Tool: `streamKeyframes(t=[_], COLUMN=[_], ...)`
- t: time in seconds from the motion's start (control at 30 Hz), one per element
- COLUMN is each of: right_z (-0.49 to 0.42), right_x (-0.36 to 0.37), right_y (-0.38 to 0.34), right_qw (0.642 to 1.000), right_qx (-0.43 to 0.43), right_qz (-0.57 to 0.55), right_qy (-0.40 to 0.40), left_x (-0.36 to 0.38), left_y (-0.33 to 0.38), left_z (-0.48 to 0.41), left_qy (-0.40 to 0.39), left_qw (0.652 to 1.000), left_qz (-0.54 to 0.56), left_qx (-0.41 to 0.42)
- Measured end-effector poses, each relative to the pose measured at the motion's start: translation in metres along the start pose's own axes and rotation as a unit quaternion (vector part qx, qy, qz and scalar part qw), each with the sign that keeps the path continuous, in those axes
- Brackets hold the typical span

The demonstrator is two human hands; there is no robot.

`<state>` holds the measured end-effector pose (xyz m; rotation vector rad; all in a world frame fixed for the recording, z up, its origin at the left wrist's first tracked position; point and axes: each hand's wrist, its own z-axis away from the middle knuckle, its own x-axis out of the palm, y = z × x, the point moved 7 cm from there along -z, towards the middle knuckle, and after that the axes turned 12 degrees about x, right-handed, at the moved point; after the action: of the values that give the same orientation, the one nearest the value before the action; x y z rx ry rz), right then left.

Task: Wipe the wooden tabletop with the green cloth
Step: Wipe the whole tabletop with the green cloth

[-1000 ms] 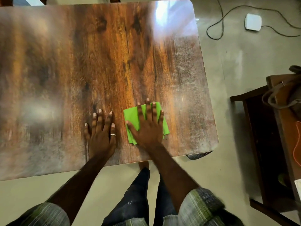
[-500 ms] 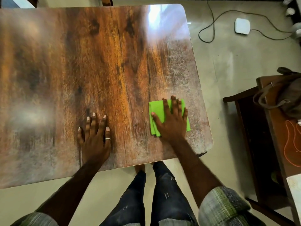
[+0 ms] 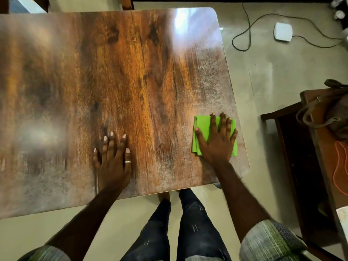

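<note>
Head view: bag (image 3: pixel 337 112) on side table (image 3: pixel 323 155) right of wooden tabletop (image 3: pixel 131 72).

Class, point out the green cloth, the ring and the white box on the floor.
green cloth (image 3: pixel 204 125), head view, bare upper left part.
ring (image 3: pixel 127 162), head view, its silver band.
white box (image 3: pixel 283 32), head view, its middle.

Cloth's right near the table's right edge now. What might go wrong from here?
The green cloth lies flat under the right hand, close to the tabletop right edge; a stroke further right could push it off. The left hand rests flat on the glossy wood and may leave prints. Its ring might scratch the finish if that hand slides.
</note>
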<state>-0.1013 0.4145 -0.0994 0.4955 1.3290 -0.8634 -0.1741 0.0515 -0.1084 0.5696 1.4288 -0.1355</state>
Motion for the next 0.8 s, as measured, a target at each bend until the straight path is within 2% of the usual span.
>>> streamKeyframes(t=[0.27, 0.4, 0.57, 0.8], right_z=[0.058, 0.09, 0.076, -0.005], right_x=[0.036, 0.049, 0.046, 0.015], right_y=[-0.13, -0.168, -0.153, -0.057], right_qw=[0.988, 0.979, 0.98, 0.994], right_qx=[-0.147, -0.198, -0.191, -0.099], right_qz=[-0.001, 0.004, -0.002, 0.026], right_qy=[-0.049, -0.054, -0.046, -0.028], left_x=[-0.001, 0.0, 0.0, -0.001], left_y=[0.0, 0.0, 0.001, 0.003], left_z=[0.0, 0.0, 0.0, 0.0], left_qy=[0.005, 0.005, 0.007, 0.004], left_qw=[1.0, 1.0, 1.0, 1.0], left_qz=[-0.006, -0.014, -0.008, 0.009], left_qx=[-0.002, -0.001, 0.001, 0.002])
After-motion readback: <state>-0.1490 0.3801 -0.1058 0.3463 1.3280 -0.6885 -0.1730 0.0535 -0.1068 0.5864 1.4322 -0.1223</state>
